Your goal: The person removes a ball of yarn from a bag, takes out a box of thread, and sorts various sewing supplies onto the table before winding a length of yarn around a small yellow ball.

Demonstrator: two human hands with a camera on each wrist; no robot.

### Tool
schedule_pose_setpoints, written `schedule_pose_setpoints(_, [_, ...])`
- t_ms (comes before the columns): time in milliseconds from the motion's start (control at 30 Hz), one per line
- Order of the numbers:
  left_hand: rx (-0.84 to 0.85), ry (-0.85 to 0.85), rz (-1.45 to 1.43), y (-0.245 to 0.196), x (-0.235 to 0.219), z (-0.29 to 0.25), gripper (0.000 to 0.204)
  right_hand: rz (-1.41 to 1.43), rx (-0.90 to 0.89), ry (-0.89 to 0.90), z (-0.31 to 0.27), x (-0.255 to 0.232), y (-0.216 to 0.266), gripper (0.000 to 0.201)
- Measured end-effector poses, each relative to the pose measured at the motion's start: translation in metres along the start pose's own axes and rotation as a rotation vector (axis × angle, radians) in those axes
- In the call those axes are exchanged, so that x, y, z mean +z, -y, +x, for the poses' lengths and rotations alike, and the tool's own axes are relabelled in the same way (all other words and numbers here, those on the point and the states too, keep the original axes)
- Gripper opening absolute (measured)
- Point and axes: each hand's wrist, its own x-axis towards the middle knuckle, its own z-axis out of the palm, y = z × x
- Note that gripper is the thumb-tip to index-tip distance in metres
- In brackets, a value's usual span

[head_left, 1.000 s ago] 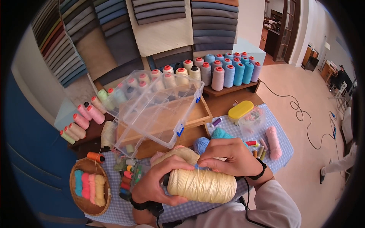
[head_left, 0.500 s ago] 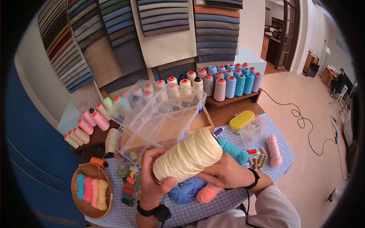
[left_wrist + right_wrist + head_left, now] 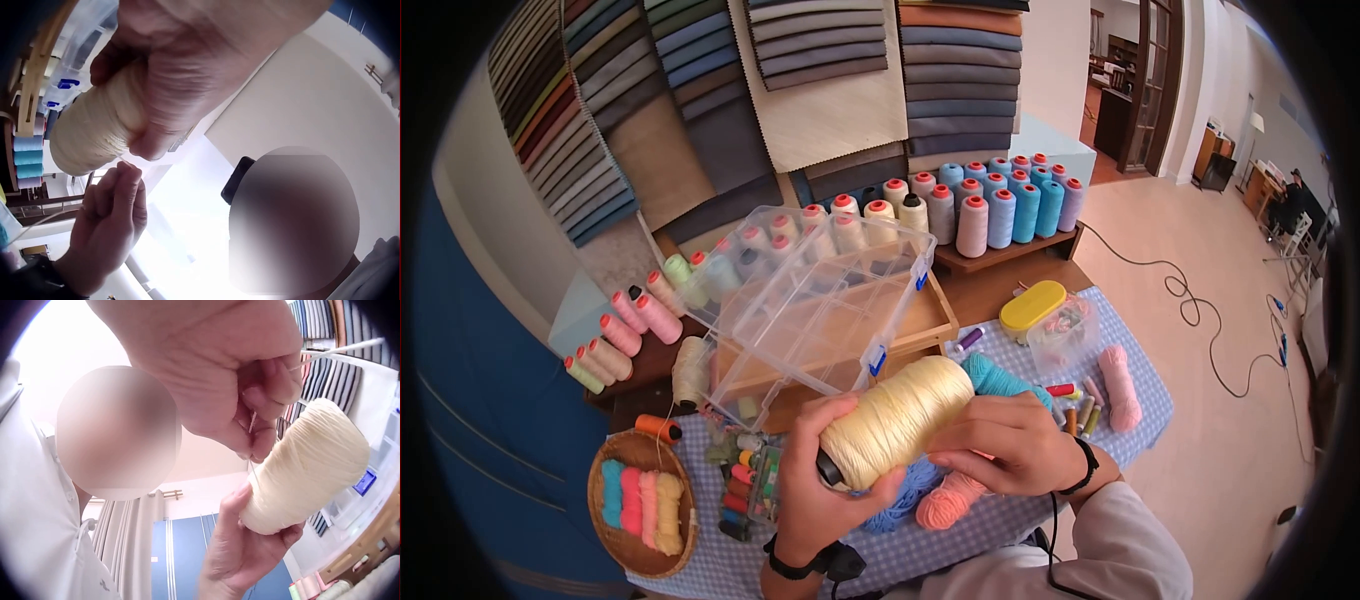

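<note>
Two hands on one fat cream spool here, and it's held up at a tilt on the person's side of the clear plastic case. Left hand has its fingers curled round the end with the black core showing, thumb wrapped underneath. Right hand has thumb and fingertips squeezed together on a strand of thread that runs off the spool (the loose end trails out past the knuckles, so it's a real pinch). Blue yarn and coral yarn lie on the near side of the case too, teal yarn off to its right. The round basket sits left of the case, nearer the person.
</note>
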Motion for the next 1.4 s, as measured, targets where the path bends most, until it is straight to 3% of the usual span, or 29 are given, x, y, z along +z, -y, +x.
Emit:
schedule_pose_setpoints(100, [0.063,0.047,0.044,-0.009,-0.002,-0.001,0.067,0.001,-0.071,-0.081,0.001,0.001,0.003,0.015])
schedule_pose_setpoints(333, [0.017,0.182,0.050,-0.013,0.001,0.001,0.066,-0.060,-0.099,-0.049,0.002,-0.004,0.001,0.017])
schedule_pose_setpoints(400, [0.032,0.318,0.052,-0.011,-0.005,0.002,0.067,0.017,-0.018,-0.067,0.001,-0.006,-0.002,0.014])
schedule_pose_setpoints(533, [0.001,0.357,-0.037,-0.011,-0.009,0.004,0.062,0.178,0.032,-0.002,0.003,-0.012,-0.007,0.012])
schedule_pose_setpoints(600, [-0.028,0.413,-0.092,-0.009,-0.012,0.005,0.062,0.338,0.208,0.099,0.005,-0.015,-0.007,0.009])
schedule_pose_setpoints(633, [-0.027,0.413,-0.090,-0.008,-0.014,0.005,0.062,0.338,0.205,0.098,0.006,-0.013,-0.011,0.009])
schedule_pose_setpoints(733, [0.054,0.503,-0.197,-0.001,-0.014,0.007,0.065,0.391,0.281,0.120,0.009,-0.005,-0.026,0.009])
schedule_pose_setpoints(833, [0.073,0.395,-0.373,0.006,-0.008,0.005,0.066,0.409,0.312,0.120,0.011,0.000,-0.026,0.008])
schedule_pose_setpoints(867, [0.015,0.311,-0.456,0.007,-0.007,0.002,0.067,0.409,0.303,0.120,0.011,0.001,-0.026,0.008])
schedule_pose_setpoints(933, [-0.077,0.157,-0.622,0.002,-0.002,0.003,0.075,0.347,0.187,0.098,0.009,0.000,-0.026,0.027])
schedule_pose_setpoints(1067, [-0.272,-0.049,-0.702,-0.004,-0.005,-0.003,0.085,0.172,0.053,0.004,0.000,0.014,-0.023,0.032])
schedule_pose_setpoints(1100, [-0.268,-0.051,-0.700,0.000,-0.005,-0.004,0.085,-0.001,0.009,0.099,-0.003,0.014,-0.022,0.030])
schedule_pose_setpoints(1200, [-0.214,-0.145,-0.640,0.004,-0.002,-0.005,0.078,-0.001,-0.100,0.103,-0.002,0.009,-0.004,0.023])
schedule_pose_setpoints(1267, [-0.039,-0.139,-0.237,0.000,-0.001,-0.002,0.073,0.021,-0.037,0.252,0.001,-0.003,0.009,0.015])
schedule_pose_setpoints(1400, [0.121,-0.111,-0.086,0.008,0.002,0.003,0.070,0.039,-0.069,0.153,-0.002,-0.008,0.010,0.015])
